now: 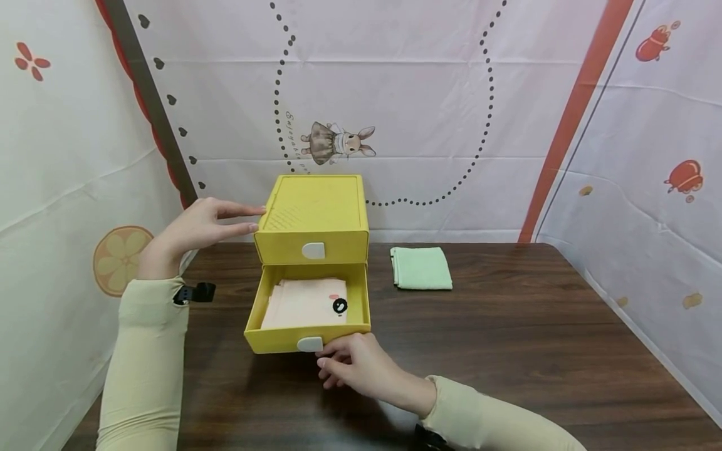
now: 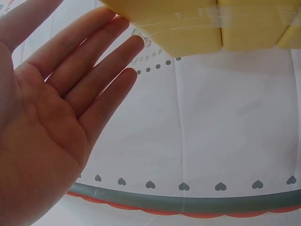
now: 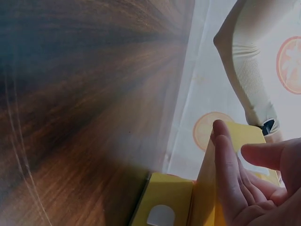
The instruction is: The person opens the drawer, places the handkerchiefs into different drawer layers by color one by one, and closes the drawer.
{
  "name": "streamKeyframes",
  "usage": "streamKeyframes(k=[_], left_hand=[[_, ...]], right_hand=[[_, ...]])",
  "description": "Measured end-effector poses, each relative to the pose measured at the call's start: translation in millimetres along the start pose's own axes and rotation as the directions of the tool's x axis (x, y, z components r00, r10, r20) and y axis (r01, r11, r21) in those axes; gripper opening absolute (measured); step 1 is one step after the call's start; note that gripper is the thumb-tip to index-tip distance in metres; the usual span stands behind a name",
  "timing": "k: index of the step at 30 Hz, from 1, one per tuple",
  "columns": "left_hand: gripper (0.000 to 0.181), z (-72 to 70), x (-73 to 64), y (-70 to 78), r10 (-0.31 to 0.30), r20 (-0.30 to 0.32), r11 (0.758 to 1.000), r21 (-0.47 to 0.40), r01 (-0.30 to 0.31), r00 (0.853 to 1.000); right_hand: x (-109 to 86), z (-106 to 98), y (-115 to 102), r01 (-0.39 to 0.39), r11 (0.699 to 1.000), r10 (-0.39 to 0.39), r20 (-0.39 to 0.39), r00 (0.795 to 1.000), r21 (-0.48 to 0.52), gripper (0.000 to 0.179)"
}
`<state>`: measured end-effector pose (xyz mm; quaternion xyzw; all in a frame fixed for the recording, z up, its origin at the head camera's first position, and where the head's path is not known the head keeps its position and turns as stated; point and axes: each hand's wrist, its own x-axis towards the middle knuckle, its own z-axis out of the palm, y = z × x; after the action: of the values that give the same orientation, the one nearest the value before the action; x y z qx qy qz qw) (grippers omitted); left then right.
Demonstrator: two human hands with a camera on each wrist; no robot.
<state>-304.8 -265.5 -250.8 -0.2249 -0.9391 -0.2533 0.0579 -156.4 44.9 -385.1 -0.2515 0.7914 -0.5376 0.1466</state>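
Note:
A yellow drawer box [image 1: 318,200] stands on the table, its upper drawer closed. The drawer [image 1: 310,341] below is pulled out and holds a folded pale pink cloth [image 1: 304,304] with a black round mark. My left hand [image 1: 205,219] touches the left side of the box with straight fingertips; the left wrist view shows its flat palm [image 2: 51,113] beside the yellow side wall. At the pulled-out drawer's lower right front edge is my right hand [image 1: 361,366], near the white handle [image 1: 310,344]. In the right wrist view its index finger [image 3: 228,174] lies extended, thumb apart.
A folded light green cloth [image 1: 421,268] lies on the dark wooden table [image 1: 496,326], right of the box. A lower closed drawer [image 3: 162,193] with a white handle shows in the right wrist view. Printed white curtains [image 1: 429,125] hang behind and at both sides.

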Motion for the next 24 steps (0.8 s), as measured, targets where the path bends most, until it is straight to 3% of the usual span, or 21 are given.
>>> streamKeyframes(k=[5, 24], left_hand=[[0.048, -0.8, 1.0, 0.6, 0.001, 0.004, 1.0, 0.004, -0.001, 1.0], [0.047, -1.8, 0.1, 1.6, -0.004, 0.0, 1.0, 0.008, 0.004, 1.0]], right_hand=[[5.1, -0.4, -0.6, 0.034, 0.999, -0.034, -0.04, 0.999, -0.018, 0.014], [25.0, -5.4, 5.3, -0.003, 1.0, 0.007, -0.127, 0.992, 0.029, 0.017]])
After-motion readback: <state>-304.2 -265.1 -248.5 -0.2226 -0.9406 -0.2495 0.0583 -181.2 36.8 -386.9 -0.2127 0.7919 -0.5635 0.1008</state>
